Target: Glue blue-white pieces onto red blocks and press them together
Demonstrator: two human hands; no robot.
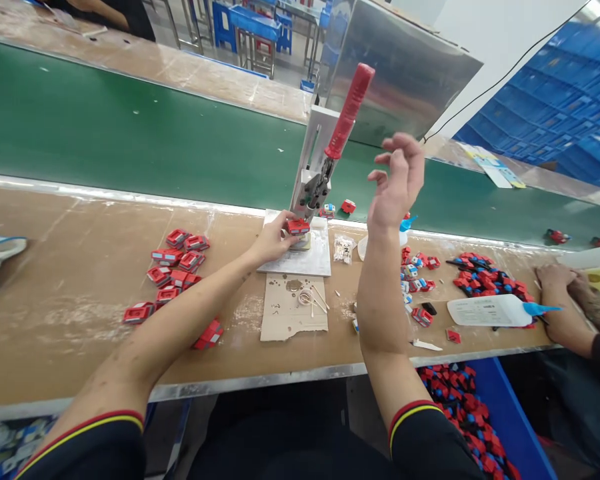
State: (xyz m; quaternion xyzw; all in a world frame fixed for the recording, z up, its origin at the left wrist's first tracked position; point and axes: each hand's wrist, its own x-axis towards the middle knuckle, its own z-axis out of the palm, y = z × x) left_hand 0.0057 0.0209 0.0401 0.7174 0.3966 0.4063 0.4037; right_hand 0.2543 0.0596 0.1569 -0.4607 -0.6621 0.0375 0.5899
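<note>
My left hand [275,238] grips a small red toy car part [299,227] at the base of a hand-lever press [316,187]. The part is under the press head, over a small block on a pale metal plate [295,263]. Raised in the air right of the red lever handle [351,110], my right hand [398,177] is empty, its fingers loosely curled and apart, not touching the handle. Left of the press, several red toy car parts [180,259] lie in a loose pile, some of them partly behind my left forearm.
Cardboard [270,327] with cotton swabs lies in front of the plate. A glue bottle [490,311], a knife [427,345] and heaped red-and-blue parts [490,277] are at right. A green belt [130,127] runs behind. A co-worker's hands [560,280] rest at far right. A blue bin [510,407] stands below.
</note>
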